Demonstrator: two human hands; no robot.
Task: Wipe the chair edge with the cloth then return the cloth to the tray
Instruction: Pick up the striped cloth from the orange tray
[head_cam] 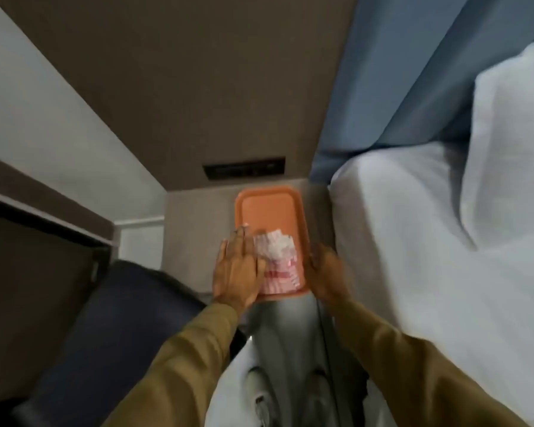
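Note:
An orange tray point(269, 208) rests on a small beige bedside surface. A crumpled pink-and-white striped cloth point(278, 263) lies in the tray's near half. My left hand point(239, 269) lies flat, fingers spread, over the tray's left edge and touching the cloth's left side. My right hand point(326, 272) sits at the tray's near right rim, fingers curled down against it; whether it grips the rim is unclear. A dark blue chair point(111, 328) stands at the lower left, apart from both hands.
A bed with white sheets point(413, 241) and a pillow point(512, 143) fills the right side. A brown wall panel with a dark switch plate point(244, 167) rises behind the tray. A dark desk edge point(43, 223) runs along the left.

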